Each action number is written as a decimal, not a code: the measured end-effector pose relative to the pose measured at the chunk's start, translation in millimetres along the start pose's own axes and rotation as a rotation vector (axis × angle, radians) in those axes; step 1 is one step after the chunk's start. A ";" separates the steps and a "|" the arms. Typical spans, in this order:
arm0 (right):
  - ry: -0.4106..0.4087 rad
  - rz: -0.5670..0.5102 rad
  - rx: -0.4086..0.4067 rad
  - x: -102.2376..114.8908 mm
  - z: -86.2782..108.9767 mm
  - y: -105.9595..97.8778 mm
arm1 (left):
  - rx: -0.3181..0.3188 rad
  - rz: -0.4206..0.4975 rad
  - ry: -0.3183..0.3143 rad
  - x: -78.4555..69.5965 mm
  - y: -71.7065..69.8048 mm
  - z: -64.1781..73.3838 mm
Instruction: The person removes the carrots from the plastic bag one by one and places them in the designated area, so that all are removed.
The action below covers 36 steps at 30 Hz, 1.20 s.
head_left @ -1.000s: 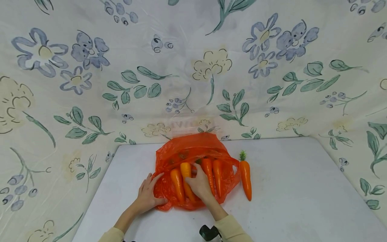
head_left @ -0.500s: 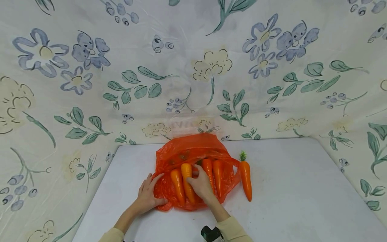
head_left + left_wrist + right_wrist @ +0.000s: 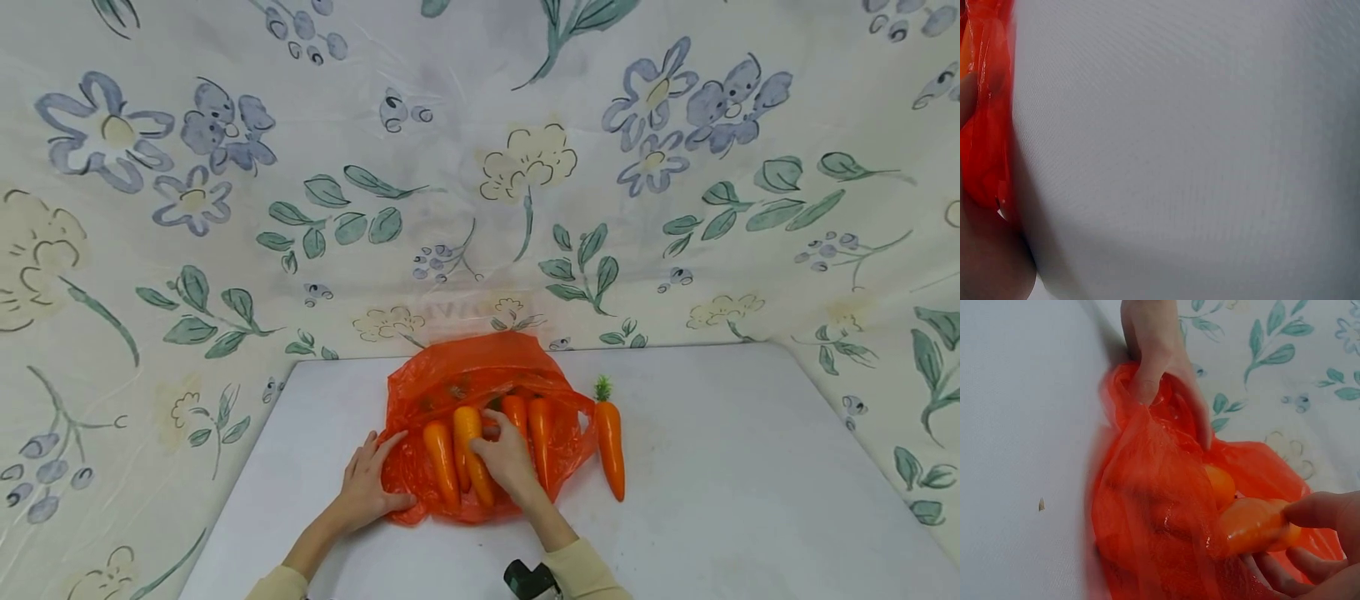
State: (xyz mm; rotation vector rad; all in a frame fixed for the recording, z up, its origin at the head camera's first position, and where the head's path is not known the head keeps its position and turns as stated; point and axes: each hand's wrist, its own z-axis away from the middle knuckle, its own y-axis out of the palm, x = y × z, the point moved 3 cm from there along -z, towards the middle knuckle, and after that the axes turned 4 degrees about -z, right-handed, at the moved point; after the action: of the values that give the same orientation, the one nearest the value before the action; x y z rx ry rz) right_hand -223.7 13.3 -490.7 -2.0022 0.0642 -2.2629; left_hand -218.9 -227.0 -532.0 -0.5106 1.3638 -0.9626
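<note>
Near the middle of the table lies a translucent red plastic bag (image 3: 472,362) with its mouth spread open. Several smooth carrots are inside. My right hand (image 3: 512,460) pinches a yellow-orange carrot (image 3: 472,433) by its upper part, thumb on one side and fingers on the other. Another orange carrot (image 3: 441,458) lies to its left, and two redder ones, including this carrot (image 3: 540,437), lie to its right. My left hand (image 3: 366,490) rests on the bag's left edge with thumb and fingers spread apart. The left wrist view shows mostly white tabletop.
Outside the bag, on its right, lies a carrot (image 3: 611,454) with a green tuft. The white table (image 3: 720,467) meets a flower-patterned cloth (image 3: 525,275) at its back and sides. A small dark device (image 3: 528,579) sits at my right sleeve.
My right hand and the pinched carrot have shifted slightly to the right, away from the leftmost carrot. Another carrot now shows beneath the held one. The left hand has stayed put.
</note>
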 end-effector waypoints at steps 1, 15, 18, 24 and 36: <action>0.000 0.000 -0.001 -0.1 0.0 -0.8 | 0.001 -0.001 0.001 0.1 0.0 -0.2; 0.021 -0.048 0.022 -2.5 2.3 -15.9 | 0.005 -0.006 0.007 0.1 0.5 -1.2; 0.028 -0.046 0.024 -2.7 3.3 -18.2 | 0.005 -0.002 0.002 -0.3 0.7 -0.5; 0.032 -0.029 0.033 -3.4 4.6 -22.9 | -0.004 -0.006 0.005 -0.6 0.9 0.5; 0.034 0.019 0.081 0.0 12.4 -32.0 | -0.021 -0.013 0.034 -0.7 -0.3 1.7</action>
State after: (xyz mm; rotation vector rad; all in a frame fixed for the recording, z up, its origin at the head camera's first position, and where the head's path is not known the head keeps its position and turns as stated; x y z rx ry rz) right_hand -213.4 45.7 -485.6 -1.9161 -0.0053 -2.2503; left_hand -217.3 -226.9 -531.1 -0.5219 1.4038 -0.9722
